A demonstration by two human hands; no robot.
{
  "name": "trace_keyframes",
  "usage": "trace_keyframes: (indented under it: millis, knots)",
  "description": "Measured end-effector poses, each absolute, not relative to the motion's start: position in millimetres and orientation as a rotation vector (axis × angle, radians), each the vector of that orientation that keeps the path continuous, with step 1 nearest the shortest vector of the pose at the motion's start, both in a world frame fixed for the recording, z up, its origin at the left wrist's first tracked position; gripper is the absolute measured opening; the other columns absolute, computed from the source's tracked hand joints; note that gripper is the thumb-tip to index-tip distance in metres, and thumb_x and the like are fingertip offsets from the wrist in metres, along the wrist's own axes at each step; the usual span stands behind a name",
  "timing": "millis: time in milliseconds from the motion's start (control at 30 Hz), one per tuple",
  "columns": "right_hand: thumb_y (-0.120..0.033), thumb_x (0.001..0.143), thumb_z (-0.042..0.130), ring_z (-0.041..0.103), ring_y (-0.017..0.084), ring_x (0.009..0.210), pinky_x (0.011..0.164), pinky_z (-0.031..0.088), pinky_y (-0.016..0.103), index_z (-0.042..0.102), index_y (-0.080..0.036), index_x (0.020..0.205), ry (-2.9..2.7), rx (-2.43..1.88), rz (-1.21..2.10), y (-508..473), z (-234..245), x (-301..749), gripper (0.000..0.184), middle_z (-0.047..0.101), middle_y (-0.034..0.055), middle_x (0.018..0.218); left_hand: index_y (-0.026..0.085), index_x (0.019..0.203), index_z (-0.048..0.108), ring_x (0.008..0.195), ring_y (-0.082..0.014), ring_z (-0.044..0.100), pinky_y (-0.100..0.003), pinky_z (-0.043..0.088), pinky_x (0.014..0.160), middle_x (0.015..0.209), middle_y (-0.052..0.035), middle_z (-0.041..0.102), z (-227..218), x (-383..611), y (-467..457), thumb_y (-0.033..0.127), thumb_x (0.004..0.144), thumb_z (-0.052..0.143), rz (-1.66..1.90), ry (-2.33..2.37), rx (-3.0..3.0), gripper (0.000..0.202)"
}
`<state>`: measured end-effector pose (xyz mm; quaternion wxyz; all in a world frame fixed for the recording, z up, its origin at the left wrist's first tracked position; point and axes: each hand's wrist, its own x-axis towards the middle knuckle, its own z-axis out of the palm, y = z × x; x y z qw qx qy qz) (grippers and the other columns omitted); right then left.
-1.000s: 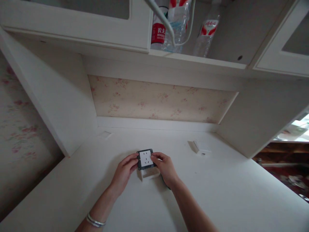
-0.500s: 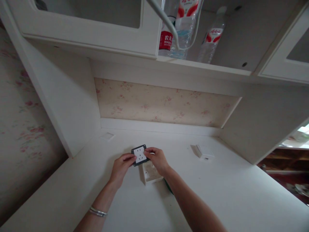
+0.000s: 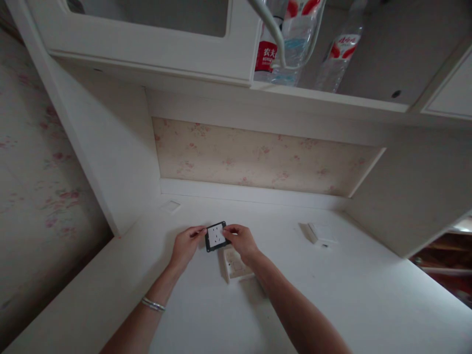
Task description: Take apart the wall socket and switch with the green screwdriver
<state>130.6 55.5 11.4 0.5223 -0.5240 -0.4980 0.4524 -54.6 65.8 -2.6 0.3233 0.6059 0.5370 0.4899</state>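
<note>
A wall socket [image 3: 216, 236] with a white face and a dark frame is held above the desk, its slots turned toward me. My left hand [image 3: 187, 246] pinches the frame at its upper left corner. On the opposite edge, my right hand [image 3: 241, 241] grips it between thumb and fingers. Just below the socket, an open white mounting box [image 3: 235, 268] lies on the desk, partly covered by my right hand and forearm. A dark object beside that forearm is mostly hidden.
The white desk [image 3: 206, 314] also bears a thin white square frame [image 3: 171, 206] at the back left and a white box-like piece [image 3: 322, 233] at the right. Overhead, an open cabinet shelf [image 3: 332, 98] holds plastic bottles [image 3: 342, 49], with a pale cable [image 3: 271, 24] hanging in front.
My left hand has shifted from the socket's lower left side to its upper left corner. The right hand keeps its grip. The whole view has moved slightly.
</note>
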Motion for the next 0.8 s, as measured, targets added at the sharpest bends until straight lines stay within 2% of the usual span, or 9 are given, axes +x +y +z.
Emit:
trace_keyframes:
  millis: [67,233,500,700,800]
  knots:
    - [-0.036,0.061,0.070,0.055,0.014,0.062,0.061,0.043,0.027,0.069,-0.016,0.074,-1.188,-1.277,1.088,61,10,131,0.024,0.066,0.0020,0.071,0.019,0.102,0.071,0.086,-0.0225,0.066,-0.031,0.048,0.081,0.098,-0.0072,0.073,-6,-65,82,0.044,0.079,0.059,1.255,1.499,1.639,0.036]
    - [-0.031,0.057,0.072,0.053,0.012,0.058,0.056,0.040,0.025,0.066,-0.018,0.068,-1.187,-1.335,1.110,79,6,128,0.017,0.063,-0.0013,0.063,0.022,0.094,0.073,0.088,-0.0258,0.066,-0.034,0.045,0.084,0.095,-0.0066,0.074,-9,-99,128,0.033,0.074,0.064,1.106,1.705,1.768,0.025]
    - [-0.023,0.059,0.068,0.052,0.011,0.057,0.053,0.038,0.023,0.064,-0.018,0.066,-1.185,-1.374,1.160,108,-2,114,0.010,0.061,-0.0023,0.060,0.021,0.102,0.070,0.097,-0.0279,0.064,-0.034,0.043,0.084,0.097,-0.0091,0.073,-10,-130,172,0.024,0.074,0.063,0.952,1.919,1.844,0.029]
    - [-0.023,0.063,0.066,0.052,0.011,0.058,0.055,0.039,0.024,0.064,-0.016,0.069,-1.206,-1.353,1.166,112,-4,106,0.010,0.061,-0.0013,0.063,0.018,0.099,0.069,0.100,-0.0287,0.061,-0.033,0.040,0.087,0.108,-0.0110,0.069,-4,-125,175,0.030,0.077,0.060,1.037,1.885,1.792,0.027]
    - [-0.027,0.065,0.066,0.054,0.011,0.060,0.056,0.041,0.023,0.065,-0.016,0.073,-1.221,-1.332,1.154,112,-5,104,0.014,0.063,-0.0002,0.067,0.019,0.095,0.070,0.093,-0.0257,0.063,-0.031,0.042,0.082,0.100,-0.0082,0.071,-5,-114,151,0.041,0.082,0.053,1.080,1.800,1.724,0.031]
